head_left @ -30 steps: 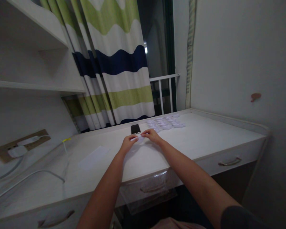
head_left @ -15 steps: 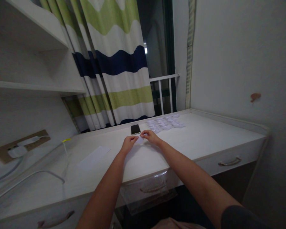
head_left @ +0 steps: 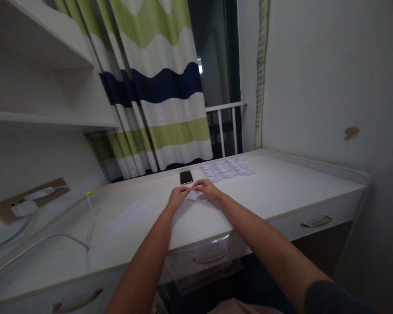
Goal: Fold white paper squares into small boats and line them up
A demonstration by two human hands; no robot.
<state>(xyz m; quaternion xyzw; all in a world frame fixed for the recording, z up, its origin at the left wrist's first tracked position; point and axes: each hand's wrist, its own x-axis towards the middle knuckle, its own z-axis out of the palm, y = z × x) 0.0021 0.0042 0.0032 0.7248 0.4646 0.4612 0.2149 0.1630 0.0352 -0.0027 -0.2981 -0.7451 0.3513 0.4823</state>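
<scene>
Between my two hands is a small piece of white paper (head_left: 192,195), pinched near its upper edge. My left hand (head_left: 177,196) grips it from the left with thumb and fingertips together. From the right, my right hand (head_left: 205,188) pinches it too, its fingertips almost meeting those of the left. How the paper is folded is too small to make out. Just beyond the hands lies a dark phone (head_left: 186,177). Many small folded white paper pieces (head_left: 229,170) lie in rows behind and right of my right hand.
The white desk (head_left: 249,196) has drawers along its front. Flat white paper (head_left: 130,215) lies at the left. A white cable (head_left: 59,236) runs from plugs (head_left: 24,207) over the desk's left side. Plastic film (head_left: 199,261) hangs at the front edge. A striped curtain (head_left: 170,113) hangs behind.
The fingertips have come closer together on the paper. The piece now hangs lower and shows more of its face below the fingers.
</scene>
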